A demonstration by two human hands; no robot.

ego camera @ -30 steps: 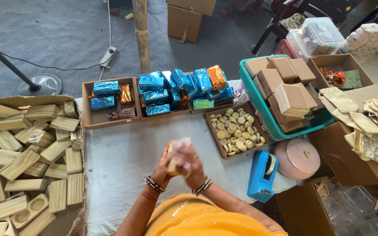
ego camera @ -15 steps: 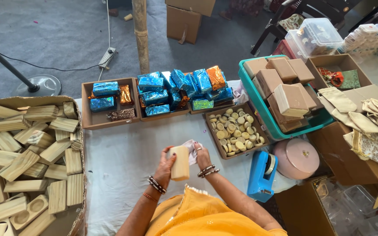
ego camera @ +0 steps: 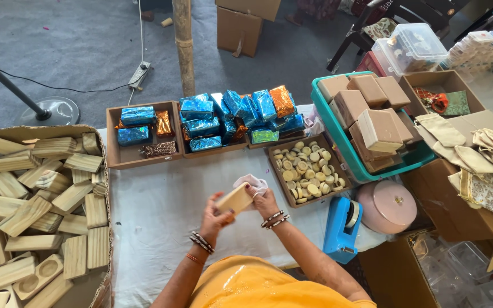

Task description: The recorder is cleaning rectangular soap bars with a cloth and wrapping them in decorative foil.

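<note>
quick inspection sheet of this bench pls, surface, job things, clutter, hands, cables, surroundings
surface: white cloth-covered table.
job's things: pale rectangular wooden block held tilted between both hands; small white cloth at the right hand.
clutter: cardboard box of pale wooden blocks, trays of blue foil-wrapped packets, tray of small round discs, teal crate of brown boxes, blue tape dispenser.
grippers: left hand, right hand, both gripping.
cables: white power strip lead on floor.
surroundings: grey carpet, wooden post.

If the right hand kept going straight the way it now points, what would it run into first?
The right hand, holding a cloth against the wooden block, points up and away across the table. Next in that line looks like the tray of foil-wrapped bars, though depth is hard to judge.
</note>
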